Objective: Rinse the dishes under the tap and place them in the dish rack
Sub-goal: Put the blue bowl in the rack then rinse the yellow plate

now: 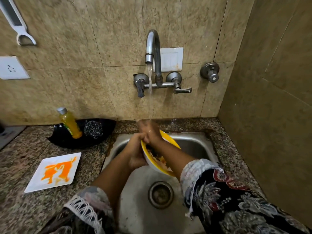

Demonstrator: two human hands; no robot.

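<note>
Tap (152, 48): it's running, a thin stream dropping straight onto your right hand.
Bowl (157, 154): yellow inside, white outside, tipped on its side over the steel sink (194, 146), well above the drain (160, 194); dark and pale food scraps cling to the inside.
Left hand (135, 152): you've got it wrapped around the bowl's outer wall and rim, fingers clenched on the bowl from the left.
Right hand (148, 130): it's at the bowl's top rim, right under the water; the fingers are blurred, so whether they're gripping the rim or just rubbing it you can't tell from here.
Plate (54, 172): square and white, smeared with orange sauce, lying flat on the desk (25, 157) left of the sink, apart from your hands.
Black dish (84, 134): sits on the desk behind the plate, against the wall, and it holds a yellow soap bottle (70, 123) leaning left and a steel scrubber (93, 129) just beside it.
Sleeves: patterned fabric on both your forearms, the right one (219, 191) dark with flowers, the left one (89, 205) fringed at the cuff.
Dish rack: not in view.
</note>
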